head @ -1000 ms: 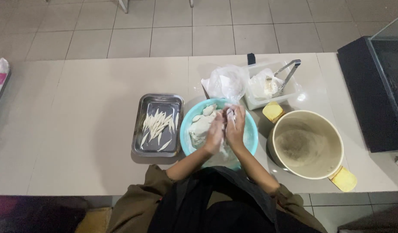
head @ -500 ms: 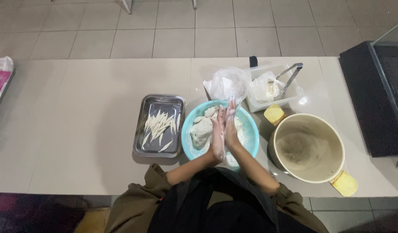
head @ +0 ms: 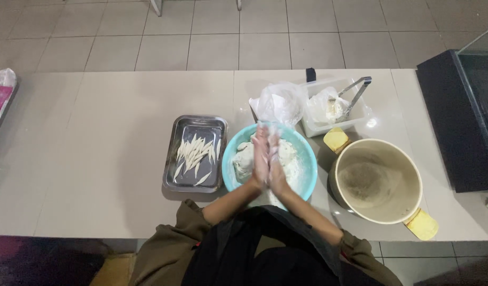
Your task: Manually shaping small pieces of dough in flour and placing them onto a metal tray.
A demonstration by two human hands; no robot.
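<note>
The left hand (head: 261, 154) and right hand (head: 276, 159) press flat, palm to palm, fingers straight toward 12 o'clock, over the teal bowl (head: 305, 159) of white dough (head: 243, 159). Whether anything lies between the palms cannot be told. At 9 o'clock, a steel tray (head: 176, 180) holds thin dough strips (head: 193, 156); at 3 o'clock sits a beige pot (head: 381, 212).

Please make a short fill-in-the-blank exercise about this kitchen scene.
1. The two floured hands, left hand and right hand, are pressed palm to ____ above the round turquoise bowl.
2. The thin white dough strips lie in a rectangular ____ tray.
3. The large beige pot has two ____ handles.

Missing words: palm; metal; yellow
</note>
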